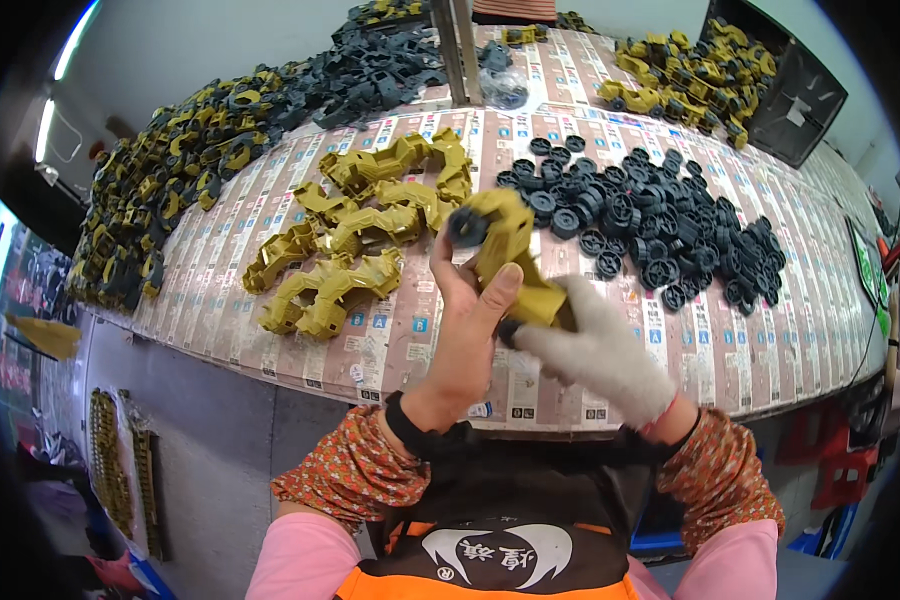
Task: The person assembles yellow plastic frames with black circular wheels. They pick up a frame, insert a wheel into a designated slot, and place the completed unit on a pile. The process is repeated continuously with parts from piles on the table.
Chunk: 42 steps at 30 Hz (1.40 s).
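Note:
Over the near middle of the table I hold a yellow plastic toy vehicle body (508, 235). It is tilted, with a black wheel (466, 228) at its upper left end. My bare left hand (467, 325) grips it from the left, thumb along its side. At its lower right end my right hand (605, 350), in a pale glove, closes on it beside another dark round part, partly hidden. To the left lie several yellow vehicle shells (355, 225), some joined in rows. A heap of loose black wheels (670, 225) spreads to the right.
Along the far left edge runs a big heap of yellow and black toy vehicles (175, 185). Dark grey parts (370, 75) lie behind it. At the back right, a black bin (795, 105) lies tipped beside more yellow vehicles (690, 75). A metal post (457, 50) rises at the back.

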Tool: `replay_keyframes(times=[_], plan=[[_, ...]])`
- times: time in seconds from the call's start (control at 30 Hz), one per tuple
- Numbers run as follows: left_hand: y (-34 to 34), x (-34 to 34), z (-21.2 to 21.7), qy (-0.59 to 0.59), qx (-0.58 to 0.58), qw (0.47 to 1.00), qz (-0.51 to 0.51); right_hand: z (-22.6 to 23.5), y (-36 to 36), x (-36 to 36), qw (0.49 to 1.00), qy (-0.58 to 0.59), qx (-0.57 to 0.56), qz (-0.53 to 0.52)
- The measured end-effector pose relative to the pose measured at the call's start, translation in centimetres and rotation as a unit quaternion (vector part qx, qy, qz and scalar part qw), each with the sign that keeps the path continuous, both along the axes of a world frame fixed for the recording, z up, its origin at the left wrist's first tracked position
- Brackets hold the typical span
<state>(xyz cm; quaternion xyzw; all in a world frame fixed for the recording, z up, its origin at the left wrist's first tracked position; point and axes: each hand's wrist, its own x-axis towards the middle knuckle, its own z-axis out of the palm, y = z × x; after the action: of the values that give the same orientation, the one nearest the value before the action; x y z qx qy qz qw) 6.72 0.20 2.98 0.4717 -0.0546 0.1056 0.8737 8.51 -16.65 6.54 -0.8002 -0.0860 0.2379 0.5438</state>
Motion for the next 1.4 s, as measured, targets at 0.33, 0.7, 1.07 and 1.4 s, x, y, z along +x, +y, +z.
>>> replay_keyframes(times=[0.33, 0.7, 1.07, 1.4], plan=[[15.8, 4.8, 2.6, 0.072, 0.337, 0.924, 0.162, 3.1, -2.9, 22.3, 0.975, 0.009, 0.111, -0.193], [13.3, 15.3, 3.8, 0.068, 0.761, 0.633, 0.123, 2.0, -0.5, 19.1, 0.982, -0.137, 0.030, -0.125], [8.9, 21.6, -0.6, 0.143, 0.753, 0.639, 0.067, 0.0, -5.5, 11.5, 0.911, -0.337, -0.238, -0.024], [8.0, 7.7, 5.0, -0.075, 0.595, 0.800, 0.005, -4.5, 0.2, 13.7, 0.741, -0.493, -0.453, 0.056]])
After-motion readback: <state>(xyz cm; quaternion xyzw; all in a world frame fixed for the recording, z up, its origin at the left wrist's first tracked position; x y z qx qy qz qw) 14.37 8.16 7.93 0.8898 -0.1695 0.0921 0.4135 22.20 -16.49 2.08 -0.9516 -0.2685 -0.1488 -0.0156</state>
